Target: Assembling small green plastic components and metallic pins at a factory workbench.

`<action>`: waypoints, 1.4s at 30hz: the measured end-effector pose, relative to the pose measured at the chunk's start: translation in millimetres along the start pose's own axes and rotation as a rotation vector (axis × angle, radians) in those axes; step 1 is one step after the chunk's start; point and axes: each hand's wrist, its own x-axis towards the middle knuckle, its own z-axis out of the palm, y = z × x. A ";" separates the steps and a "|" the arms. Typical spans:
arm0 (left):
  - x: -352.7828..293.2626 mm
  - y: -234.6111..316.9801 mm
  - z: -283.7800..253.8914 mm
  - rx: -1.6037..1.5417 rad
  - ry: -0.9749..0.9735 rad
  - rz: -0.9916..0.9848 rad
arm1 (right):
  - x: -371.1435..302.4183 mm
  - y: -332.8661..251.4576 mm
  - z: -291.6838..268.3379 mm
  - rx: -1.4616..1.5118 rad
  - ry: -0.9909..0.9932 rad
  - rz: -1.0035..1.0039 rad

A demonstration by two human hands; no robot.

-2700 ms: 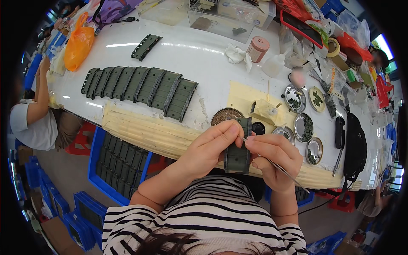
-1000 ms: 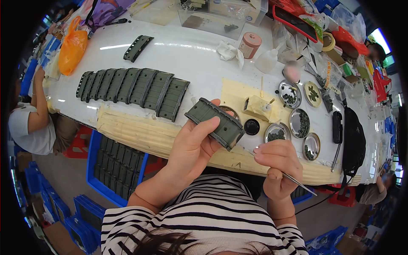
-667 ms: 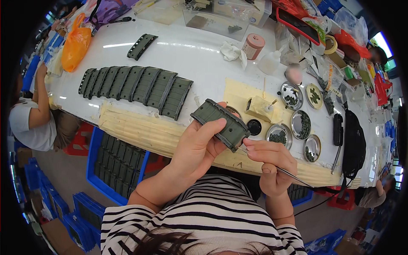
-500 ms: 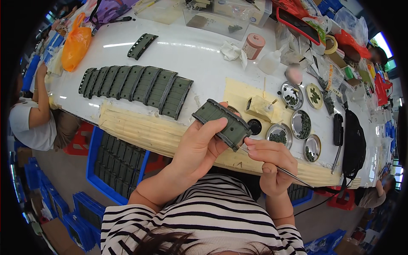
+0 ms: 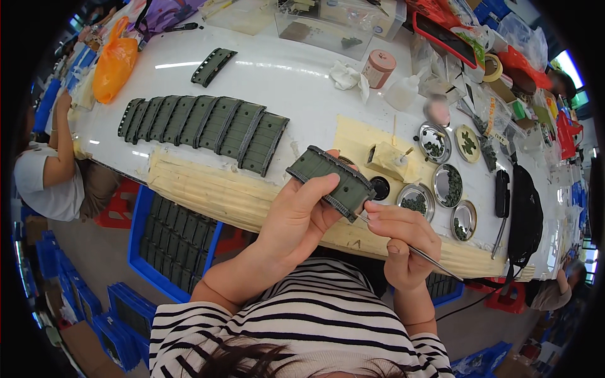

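Note:
My left hand (image 5: 296,217) holds a dark green ridged rectangular part (image 5: 331,179) tilted above the table's near edge. My right hand (image 5: 403,242) pinches thin metal tweezers (image 5: 416,252), their tip touching the part's lower right edge. A row of several matching green parts (image 5: 201,129) lies on the white table (image 5: 302,88) to the left, and one more green part (image 5: 213,66) lies apart farther back.
Several small metal dishes (image 5: 444,183) with green bits sit right of the hands, beside a black pouch (image 5: 524,217). A pink-lidded jar (image 5: 380,68), white cloth (image 5: 350,77) and clear box (image 5: 324,28) stand behind. A blue crate (image 5: 173,242) of parts sits below the table. Another person (image 5: 50,176) sits at left.
The green part was held upright close between both hands; my left hand has since raised and tilted it flat, and my right hand brought the tweezers' tip up to its lower edge.

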 end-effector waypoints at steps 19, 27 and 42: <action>-0.1 -4.4 -1.6 -0.076 -0.077 -0.033 | -0.8 -11.8 0.5 -0.129 -0.040 -0.106; 0.0 -2.2 -0.5 -0.097 -0.116 -0.050 | -0.1 -14.3 -1.6 -0.128 -0.059 -0.120; 2.0 -0.7 -4.0 -0.089 -0.128 -0.050 | 2.6 -11.8 -2.4 -0.103 -0.090 -0.121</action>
